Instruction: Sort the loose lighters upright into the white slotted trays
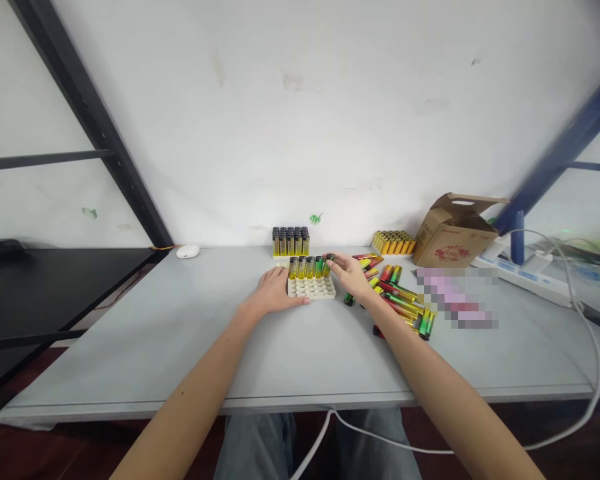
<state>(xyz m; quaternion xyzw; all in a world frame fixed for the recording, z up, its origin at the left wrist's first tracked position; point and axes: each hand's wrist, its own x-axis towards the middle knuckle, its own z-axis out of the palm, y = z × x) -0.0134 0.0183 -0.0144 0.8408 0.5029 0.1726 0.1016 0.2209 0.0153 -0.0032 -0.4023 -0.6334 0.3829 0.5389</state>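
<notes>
A small white tray [313, 289] with rows of holes sits on the table in front of me. Along its far row stand several slim lighters [300, 268] with black tops, gold ones at the left and green ones at the right. My left hand [271, 291] grips the tray's left side, its thumb along the near edge. At the row's right end, my right hand [350, 275] pinches a green lighter [328, 264] near its top, upright over the tray. Loose red, gold and green lighters [403, 303] lie piled beside and partly behind my right forearm.
Behind the tray stands a block of upright black-topped lighters [291, 241]. A filled tray of yellow-orange pieces [393, 243] and an open cardboard box [453, 233] are at the back right. A white power strip [525, 275], a cable [593, 347] and a white case [187, 251] are also here.
</notes>
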